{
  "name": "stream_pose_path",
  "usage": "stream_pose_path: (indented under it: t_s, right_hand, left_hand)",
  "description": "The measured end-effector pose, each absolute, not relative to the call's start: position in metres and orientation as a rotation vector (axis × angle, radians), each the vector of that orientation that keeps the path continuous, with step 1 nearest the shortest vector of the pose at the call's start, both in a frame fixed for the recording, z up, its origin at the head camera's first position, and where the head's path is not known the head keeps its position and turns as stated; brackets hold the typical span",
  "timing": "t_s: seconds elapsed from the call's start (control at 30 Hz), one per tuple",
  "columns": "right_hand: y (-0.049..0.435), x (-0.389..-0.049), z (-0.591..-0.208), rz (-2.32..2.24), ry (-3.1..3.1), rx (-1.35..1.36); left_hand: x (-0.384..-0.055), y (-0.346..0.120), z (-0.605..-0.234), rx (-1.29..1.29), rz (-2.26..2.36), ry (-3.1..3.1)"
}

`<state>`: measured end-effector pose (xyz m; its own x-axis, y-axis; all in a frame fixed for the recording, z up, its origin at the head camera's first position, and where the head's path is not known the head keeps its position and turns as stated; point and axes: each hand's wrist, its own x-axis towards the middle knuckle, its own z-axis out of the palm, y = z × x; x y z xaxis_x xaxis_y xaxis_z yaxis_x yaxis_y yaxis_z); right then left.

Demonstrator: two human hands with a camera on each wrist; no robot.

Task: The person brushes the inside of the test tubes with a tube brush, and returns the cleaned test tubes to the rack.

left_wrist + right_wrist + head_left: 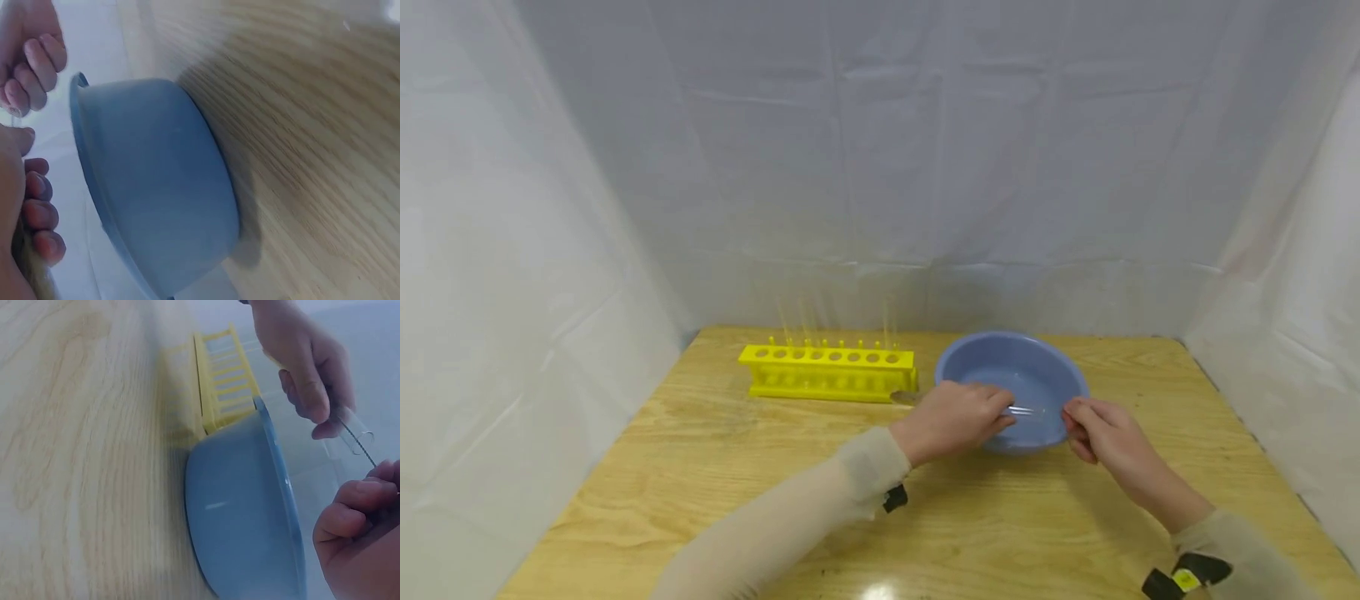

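Over the blue basin, my left hand grips a clear glass test tube, its mouth toward the right. A twisted wire handle of a test tube brush comes out of that mouth. My right hand pinches the wire's outer end, near the basin's right rim. Left of the left hand, brownish bristles show at the tube's other end; the fingers hide the middle of the tube. In the left wrist view both hands are close together beyond the basin wall.
A yellow test tube rack stands left of the basin, with several holes and pegs. A few clear tubes rise upright along its back. Wooden table lies below; white sheeting hangs behind and at both sides.
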<state>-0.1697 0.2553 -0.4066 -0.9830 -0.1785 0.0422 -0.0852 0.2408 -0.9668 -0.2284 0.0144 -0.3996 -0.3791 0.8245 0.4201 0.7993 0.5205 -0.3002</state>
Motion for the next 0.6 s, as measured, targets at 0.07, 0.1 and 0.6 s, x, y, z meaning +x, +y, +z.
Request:
stream_pose_path:
  t_s: [0.07,0.1,0.6]
  right_hand:
    - [0.255,-0.17,-0.405,-1.857,2.45,-0.235]
    - [0.256,-0.17,-0.405,-1.847,2.467,-0.23]
    - [0.281,-0.169,-0.395,-1.828,2.542,-0.181]
  left_hand:
    - [-0.23,0.014,-0.4,-1.335,0.06,-2.238]
    - [-0.23,0.014,-0.401,-1.342,0.059,-2.239]
    - [-0.244,-0.004,-0.404,-1.341,-0.03,-2.342]
